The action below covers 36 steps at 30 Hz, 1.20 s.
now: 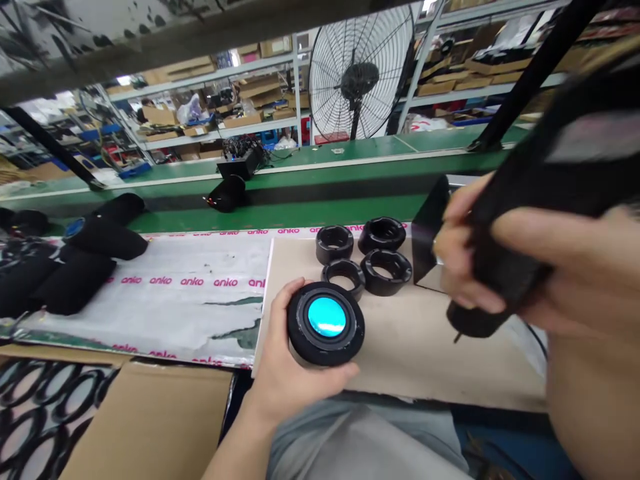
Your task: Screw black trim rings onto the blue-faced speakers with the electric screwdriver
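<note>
My left hand (295,380) is wrapped round a black cylindrical speaker (327,322), whose round end with a shiny blue centre faces up toward me. Several black plastic rings (386,272) stand on the cardboard sheet just beyond it. At the right, my right hand (480,260) grips a black electric screwdriver (520,233), partly blurred, with a thin tip pointing down. That tip is above the cardboard, apart from the speaker.
Black fabric-covered cylinders (75,280) lie at the left, and another (227,193) on the green bench (300,207). A dark box (430,233) stands behind my right hand. Black rings (45,407) fill a carton at the lower left. A large fan (357,80) stands beyond.
</note>
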Tool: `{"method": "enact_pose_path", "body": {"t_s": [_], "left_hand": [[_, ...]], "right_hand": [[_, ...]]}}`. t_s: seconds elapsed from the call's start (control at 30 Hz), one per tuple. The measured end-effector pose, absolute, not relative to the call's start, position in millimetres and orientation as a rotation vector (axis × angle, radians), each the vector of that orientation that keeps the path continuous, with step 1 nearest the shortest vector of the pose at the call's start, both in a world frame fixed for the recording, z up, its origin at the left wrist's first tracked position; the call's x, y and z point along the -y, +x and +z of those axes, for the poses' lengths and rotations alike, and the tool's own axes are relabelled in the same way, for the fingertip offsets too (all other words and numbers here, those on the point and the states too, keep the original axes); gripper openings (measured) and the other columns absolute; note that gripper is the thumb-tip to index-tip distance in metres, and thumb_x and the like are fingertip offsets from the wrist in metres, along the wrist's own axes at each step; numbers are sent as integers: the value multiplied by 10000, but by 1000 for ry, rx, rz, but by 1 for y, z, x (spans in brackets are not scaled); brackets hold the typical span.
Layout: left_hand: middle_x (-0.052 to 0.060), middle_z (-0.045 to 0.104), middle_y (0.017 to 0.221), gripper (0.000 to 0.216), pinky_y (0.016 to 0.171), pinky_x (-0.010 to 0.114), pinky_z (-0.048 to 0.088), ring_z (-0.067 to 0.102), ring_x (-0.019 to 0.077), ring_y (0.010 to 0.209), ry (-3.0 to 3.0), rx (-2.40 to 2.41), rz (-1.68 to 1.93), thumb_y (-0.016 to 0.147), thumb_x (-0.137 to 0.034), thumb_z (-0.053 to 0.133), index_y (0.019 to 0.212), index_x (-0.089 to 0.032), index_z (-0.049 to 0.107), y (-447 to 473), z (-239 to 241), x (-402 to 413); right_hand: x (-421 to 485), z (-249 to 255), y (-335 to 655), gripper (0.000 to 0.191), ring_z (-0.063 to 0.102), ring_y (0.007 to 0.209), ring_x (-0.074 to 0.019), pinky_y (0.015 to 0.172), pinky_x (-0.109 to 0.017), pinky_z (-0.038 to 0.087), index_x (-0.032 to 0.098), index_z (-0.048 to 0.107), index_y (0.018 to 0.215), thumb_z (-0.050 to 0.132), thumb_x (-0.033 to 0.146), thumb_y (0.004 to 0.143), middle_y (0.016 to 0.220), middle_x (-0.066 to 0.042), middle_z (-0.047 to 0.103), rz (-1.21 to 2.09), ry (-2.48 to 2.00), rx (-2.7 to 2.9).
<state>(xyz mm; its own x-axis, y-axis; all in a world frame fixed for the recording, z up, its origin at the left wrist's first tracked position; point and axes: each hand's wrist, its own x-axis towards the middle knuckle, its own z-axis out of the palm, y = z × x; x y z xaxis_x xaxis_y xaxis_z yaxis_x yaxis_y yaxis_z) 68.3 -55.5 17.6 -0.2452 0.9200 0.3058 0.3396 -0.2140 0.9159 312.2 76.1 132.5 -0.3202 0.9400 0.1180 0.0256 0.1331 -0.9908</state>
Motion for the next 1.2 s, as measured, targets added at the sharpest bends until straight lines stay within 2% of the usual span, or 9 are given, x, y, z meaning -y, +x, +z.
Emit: {"method": "enact_pose_path", "body": {"t_s": [0.1, 0.27, 0.43, 0.53, 0.63, 0.73, 0.83, 1.0, 1.2], "left_hand": [[112, 576, 1655, 1051, 1278, 513, 538, 602, 379, 1542, 1512, -1515, 1519, 692, -405, 1030, 1583, -353, 474, 71, 18, 58], [112, 655, 1577, 983, 1202, 516, 600, 687, 377, 1445, 1555, -1460, 1553, 728, -400, 1019, 1571, -328, 520, 69, 18, 57], [94, 618, 1624, 994, 1269, 501, 538, 625, 365, 1513, 1803, -1341, 1510, 729, -259, 981, 1608, -353, 526, 61, 22, 54], [103, 519, 1706, 1029, 1289, 480, 501, 531, 370, 1588, 1737, -1488, 1603, 734, -298, 975, 1647, -346, 503, 64, 21, 57], [105, 582, 1628, 1161, 1137, 417, 602, 643, 357, 1454, 1421, -1693, 1715, 613, -437, 1063, 1633, -329, 517, 71, 21, 63], [98, 691, 1482, 980, 1068, 419, 630, 729, 348, 1303, 1290, -1851, 1665, 579, -462, 1064, 1457, -271, 674, 74, 26, 66], [92, 724, 1438, 845, 1105, 430, 607, 737, 346, 1287, 1346, -1879, 1655, 622, -405, 1013, 1396, -248, 712, 71, 31, 65], [83, 757, 1393, 884, 1066, 386, 635, 767, 335, 1259, 1493, -1626, 1729, 645, -462, 1044, 1434, -256, 704, 70, 30, 55], [74, 748, 1445, 1057, 1102, 358, 630, 777, 302, 1305, 1541, -1232, 1577, 659, -537, 1064, 1574, -338, 574, 69, 24, 44]], "right_hand": [[-61, 109, 294, 789, 555, 343, -162, 354, -273, 426, 228, 599, 969, 1012, 760, 558, 689, -7, 691, 1644, -942, 1460], [-46, 71, 285, 721, 562, 396, -106, 409, -212, 399, 194, 583, 1049, 964, 695, 697, 792, -12, 697, 1872, -972, 1408], [-31, 54, 268, 711, 512, 415, -74, 425, -157, 358, 189, 531, 1096, 933, 660, 748, 629, 50, 590, 2027, -932, 1311], [-19, 47, 256, 688, 492, 417, -73, 439, -151, 363, 182, 519, 1073, 906, 662, 768, 557, 45, 574, 2077, -894, 1268], [-13, 47, 249, 684, 499, 423, -67, 446, -151, 374, 176, 517, 1034, 919, 648, 744, 564, 59, 556, 2113, -860, 1223], [-17, 59, 261, 677, 552, 438, -67, 432, -157, 392, 165, 562, 1073, 964, 563, 701, 747, 30, 647, 2150, -866, 1217], [-32, 80, 292, 699, 582, 444, -87, 411, -205, 434, 183, 593, 1126, 967, 558, 670, 975, -36, 721, 1961, -1039, 1316], [-66, 108, 325, 761, 585, 466, -135, 422, -291, 473, 221, 616, 1131, 956, 633, 588, 988, -66, 742, 1290, -1385, 1494], [-97, 104, 292, 715, 759, 988, -270, 745, -324, 603, 301, 675, 1414, 866, 435, 738, 1169, -40, 797, 1019, -1335, 2342]]}}
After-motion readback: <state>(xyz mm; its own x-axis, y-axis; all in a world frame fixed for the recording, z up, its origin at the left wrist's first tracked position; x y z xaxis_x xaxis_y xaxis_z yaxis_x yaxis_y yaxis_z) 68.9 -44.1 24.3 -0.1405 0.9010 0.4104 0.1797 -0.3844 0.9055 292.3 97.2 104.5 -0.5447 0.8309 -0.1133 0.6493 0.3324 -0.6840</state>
